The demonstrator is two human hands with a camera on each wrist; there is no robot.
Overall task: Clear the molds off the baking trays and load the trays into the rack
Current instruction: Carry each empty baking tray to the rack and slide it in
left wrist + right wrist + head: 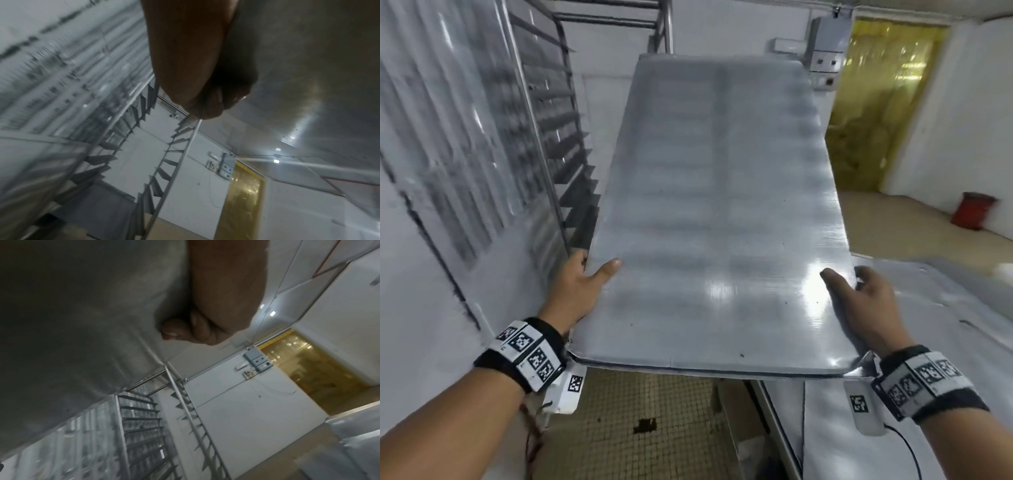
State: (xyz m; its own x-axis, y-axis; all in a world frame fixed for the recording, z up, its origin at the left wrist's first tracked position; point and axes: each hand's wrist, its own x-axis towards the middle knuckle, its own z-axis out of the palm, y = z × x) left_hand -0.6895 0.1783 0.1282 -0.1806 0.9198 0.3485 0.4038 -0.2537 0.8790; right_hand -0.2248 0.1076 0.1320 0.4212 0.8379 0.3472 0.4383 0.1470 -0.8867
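Note:
A large bare metal baking tray [715, 212] is held in the air in front of me, its far end raised. My left hand [582, 281] grips its left edge, thumb on top and fingers underneath. My right hand [859, 294] grips the right edge the same way. In the left wrist view the left hand [197, 68] lies against the tray's underside [298, 73]; in the right wrist view the right hand [218, 305] curls under the tray's underside [82, 321]. The metal rack [558, 113] with angled runners stands ahead on the left. No molds are in view.
A steel table [945, 329] lies to the right below the tray. A rack side panel [458, 130] runs along the left. A red bucket [974, 209] sits on the floor by a yellow strip-curtain doorway [876, 102]. Tiled floor [654, 418] is below.

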